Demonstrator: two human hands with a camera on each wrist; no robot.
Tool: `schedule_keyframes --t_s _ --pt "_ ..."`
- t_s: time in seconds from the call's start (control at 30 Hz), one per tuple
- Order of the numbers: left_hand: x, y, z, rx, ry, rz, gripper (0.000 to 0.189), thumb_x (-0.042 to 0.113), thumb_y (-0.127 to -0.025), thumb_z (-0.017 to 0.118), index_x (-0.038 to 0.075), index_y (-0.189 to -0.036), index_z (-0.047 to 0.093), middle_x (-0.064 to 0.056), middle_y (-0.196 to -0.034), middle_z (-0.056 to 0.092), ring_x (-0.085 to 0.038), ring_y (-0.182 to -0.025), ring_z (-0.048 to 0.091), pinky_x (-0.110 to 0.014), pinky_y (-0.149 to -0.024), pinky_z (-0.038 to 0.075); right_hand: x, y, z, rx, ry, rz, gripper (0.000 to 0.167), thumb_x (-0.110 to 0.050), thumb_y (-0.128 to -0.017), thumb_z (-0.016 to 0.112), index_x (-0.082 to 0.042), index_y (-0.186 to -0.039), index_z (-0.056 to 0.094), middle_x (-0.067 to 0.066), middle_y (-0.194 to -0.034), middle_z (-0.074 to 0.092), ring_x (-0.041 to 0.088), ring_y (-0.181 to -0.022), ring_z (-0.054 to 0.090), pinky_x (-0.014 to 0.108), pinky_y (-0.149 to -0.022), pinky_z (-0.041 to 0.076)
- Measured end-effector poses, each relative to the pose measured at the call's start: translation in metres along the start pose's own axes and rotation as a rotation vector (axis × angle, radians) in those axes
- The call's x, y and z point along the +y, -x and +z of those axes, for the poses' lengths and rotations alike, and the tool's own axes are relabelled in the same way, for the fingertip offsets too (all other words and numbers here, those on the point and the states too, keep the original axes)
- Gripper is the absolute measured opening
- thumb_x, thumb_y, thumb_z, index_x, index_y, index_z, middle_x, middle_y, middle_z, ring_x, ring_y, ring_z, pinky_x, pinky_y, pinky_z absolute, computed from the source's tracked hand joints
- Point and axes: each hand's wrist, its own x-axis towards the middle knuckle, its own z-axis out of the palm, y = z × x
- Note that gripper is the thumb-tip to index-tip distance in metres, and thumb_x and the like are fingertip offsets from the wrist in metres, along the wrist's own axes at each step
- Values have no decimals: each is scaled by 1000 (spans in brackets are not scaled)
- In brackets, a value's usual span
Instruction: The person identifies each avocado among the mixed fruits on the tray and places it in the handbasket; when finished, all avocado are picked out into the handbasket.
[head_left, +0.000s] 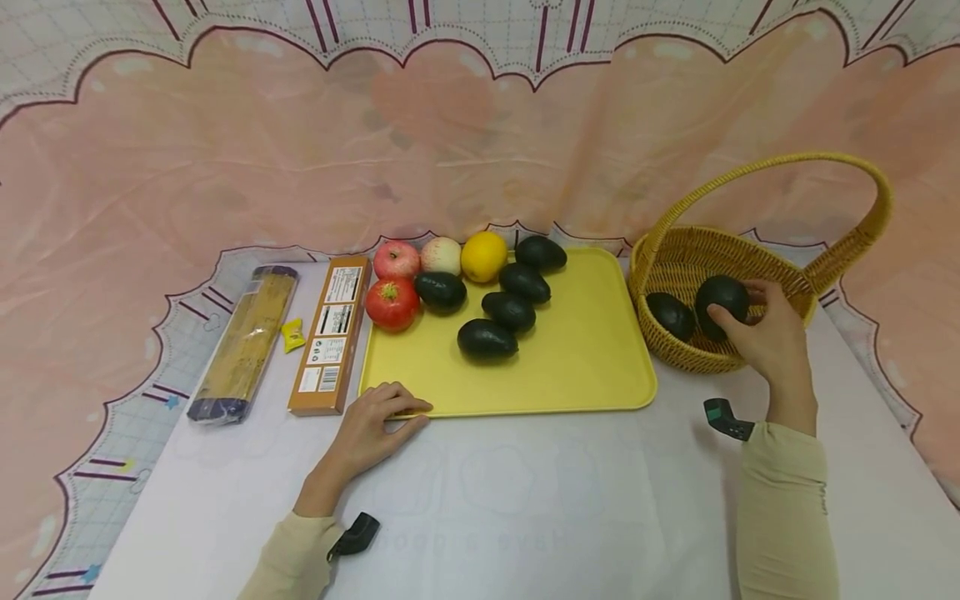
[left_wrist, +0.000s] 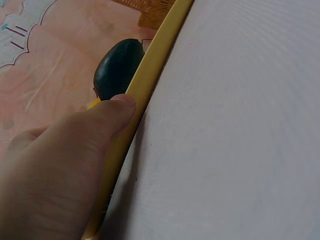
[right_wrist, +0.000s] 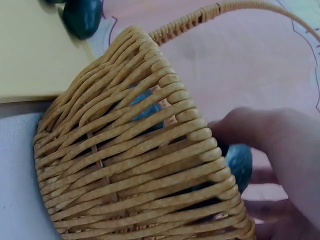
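Observation:
Inside the wicker basket [head_left: 690,358], my right hand [head_left: 772,333] holds a dark avocado [head_left: 722,302] between thumb and fingers. Another avocado [head_left: 670,317] lies beside it in the basket. Through the right wrist view, the basket's woven wall [right_wrist: 135,165] partly hides the held avocado [right_wrist: 240,165]. My left hand [head_left: 375,421] rests at the near left edge of the yellow tray [head_left: 585,358], fingers loosely extended. Its thumb [left_wrist: 117,107] lies on the tray's rim in the left wrist view. Several avocados [head_left: 487,340] lie about the tray's middle.
On the tray's left are a red pomegranate [head_left: 392,304], a pink apple [head_left: 396,260], a paler apple [head_left: 441,255] and a yellow-orange fruit [head_left: 483,257]. Left of it lie a brown box [head_left: 330,333], a small yellow packet [head_left: 293,335] and a noodle pack [head_left: 243,346]. The basket handle [head_left: 765,167] arches high.

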Motion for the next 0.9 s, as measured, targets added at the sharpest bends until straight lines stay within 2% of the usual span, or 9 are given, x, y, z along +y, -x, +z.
schedule_keyframes --t_s 0.2,0.4,0.6,0.7,0.9 --pt "0 -2 -1 -15 8 -3 20 27 -81 75 25 -101 72 12 -88 61 -4 -83 52 -22 -70 42 -3 -1 -2 -41 67 73 87 -61 -86 49 -1 -146 25 34 -136 41 49 -116 45 62 -91 38" --pt "1 -3 -2 -18 9 -15 20 27 -81 75 25 -100 73 12 -87 61 -4 -82 52 -23 -70 43 -3 -3 -5 -160 142 118 93 -64 -87 44 5 -145 22 40 -133 38 56 -116 39 65 -88 37" --pt "1 -2 -2 -24 9 -24 20 28 -82 74 26 -101 72 13 -88 61 -4 -83 52 -23 -71 42 -3 -6 -10 -260 230 95 85 -61 -90 41 7 -140 28 40 -132 37 57 -114 38 66 -87 35" --pt "1 -1 -2 -20 10 -25 20 28 -81 74 25 -101 72 13 -88 61 -4 -83 52 -23 -71 43 -4 -7 -10 -265 238 77 79 -58 -92 40 5 -139 32 39 -133 37 57 -115 38 67 -87 34" --pt "1 0 -2 -15 10 -30 19 28 -82 74 26 -100 72 13 -88 61 -3 -83 52 -23 -71 43 -7 -7 -9 -263 233 64 78 -57 -92 41 4 -139 32 38 -135 36 57 -118 35 67 -90 31"
